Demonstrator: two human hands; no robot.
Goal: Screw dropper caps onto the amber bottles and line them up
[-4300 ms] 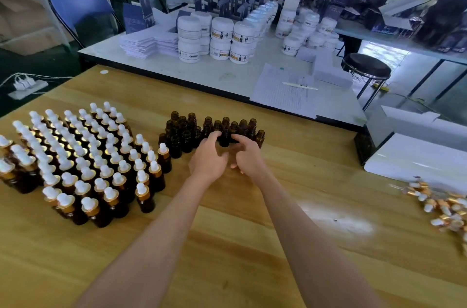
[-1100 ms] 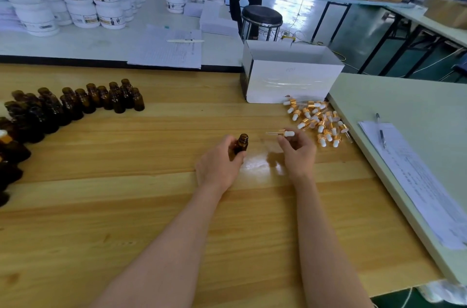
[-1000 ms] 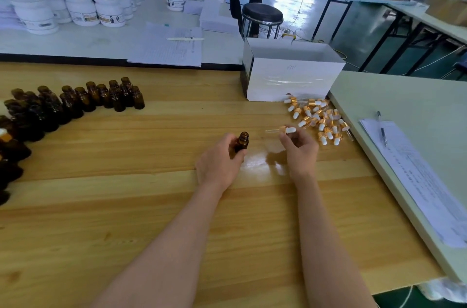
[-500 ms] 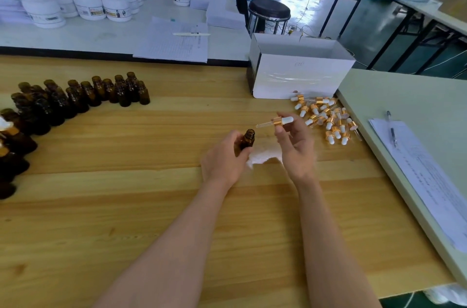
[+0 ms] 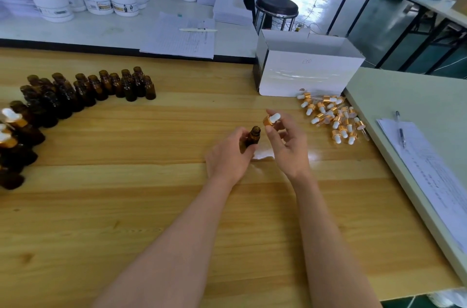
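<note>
The left hand (image 5: 228, 156) is gripping an amber bottle (image 5: 253, 136) near the middle of the wooden table (image 5: 126, 206), fingers curled round its body, holding it upright with its open mouth showing. The right hand (image 5: 288, 148) is pinching a dropper cap (image 5: 271, 120) between thumb and fingertips just beside and slightly above that mouth, white bulb pointing up, while its other fingers are hanging loose. The cap's glass tube is too faint to make out, so whether it is already entering the neck cannot be told.

Judging by the layout, the job is partly done. At the far left edge a few capped bottles (image 5: 10, 128) are showing, cut off by the frame, so the finished ones cannot be counted. Beside them a crowd of open bottles (image 5: 96, 86) is waiting in rough rows, well apart from the hands. To the right, loose caps (image 5: 333, 115) are lying in a heap just in front of a white box (image 5: 308, 72). The bottle in hand is needing its cap seated, twisted tight and set in line; the same is waiting for every open bottle.
</note>
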